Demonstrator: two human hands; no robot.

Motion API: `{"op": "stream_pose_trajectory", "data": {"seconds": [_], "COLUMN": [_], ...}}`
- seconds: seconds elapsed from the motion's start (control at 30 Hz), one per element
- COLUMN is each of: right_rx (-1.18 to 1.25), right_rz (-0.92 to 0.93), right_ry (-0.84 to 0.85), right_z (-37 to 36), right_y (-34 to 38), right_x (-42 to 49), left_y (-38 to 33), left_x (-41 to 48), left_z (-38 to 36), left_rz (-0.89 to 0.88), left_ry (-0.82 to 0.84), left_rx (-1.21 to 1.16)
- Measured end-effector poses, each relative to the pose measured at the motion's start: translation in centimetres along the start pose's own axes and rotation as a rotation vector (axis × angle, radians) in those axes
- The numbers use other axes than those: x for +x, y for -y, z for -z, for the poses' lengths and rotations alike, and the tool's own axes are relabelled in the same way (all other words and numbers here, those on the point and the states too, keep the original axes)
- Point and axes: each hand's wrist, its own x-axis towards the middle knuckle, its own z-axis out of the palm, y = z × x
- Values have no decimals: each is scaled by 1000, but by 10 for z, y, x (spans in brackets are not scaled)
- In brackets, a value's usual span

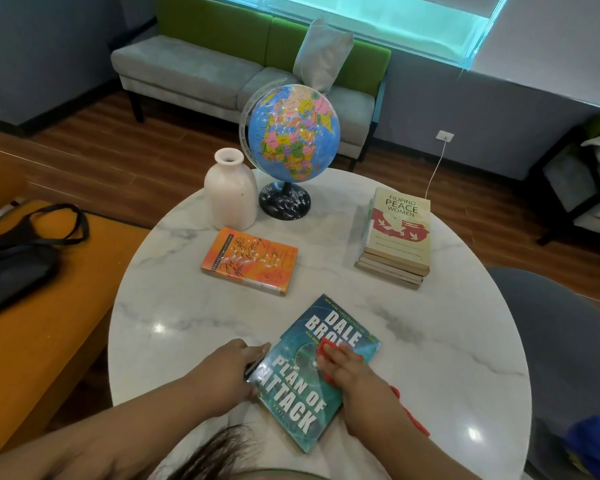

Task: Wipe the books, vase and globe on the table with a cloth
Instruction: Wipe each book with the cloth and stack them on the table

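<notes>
A teal book (302, 386) titled "Plan of Attack" lies at the near edge of the round marble table (447, 341). My left hand (232, 367) holds its left edge, fingers against the spine. My right hand (347, 367) presses a red cloth (326, 348) flat on the cover; more red cloth trails under my wrist. An orange book (250, 259) lies in the middle. A stack of several books (395, 237) stands at the right. A white vase (230, 190) and a blue globe (293, 133) on a black base stand at the far side.
A black bag (18, 251) lies on an orange bench at the left. A grey and green sofa (194, 74) with a cushion stands behind the table. A grey chair (568, 341) sits at the right, with a blue object on it.
</notes>
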Motion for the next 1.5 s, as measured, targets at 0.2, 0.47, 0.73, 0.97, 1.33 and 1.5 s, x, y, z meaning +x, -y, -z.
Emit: {"op": "stream_pose_trajectory", "data": {"seconds": [0.2, 0.47, 0.73, 0.97, 1.33, 1.5], "right_rx": [-78, -129, -70, -103, -209, -190], "right_rz": [249, 212, 160, 133, 58, 182], "right_ry": [68, 10, 91, 65, 22, 137], "right_z": [-14, -20, -3, -1, 4, 5], "right_y": [7, 19, 34, 30, 23, 35], "right_x": [8, 11, 17, 23, 37, 28], "left_y": [2, 3, 1, 2, -5, -6], "left_x": [1, 1, 0, 0, -8, -11], "left_z": [-3, -4, -3, -2, -1, -4], "left_rz": [8, 3, -17, 10, 106, 196], "left_ry": [-5, -22, -19, 5, -52, -97], "left_rx": [-6, -9, -8, 4, -6, -69]}}
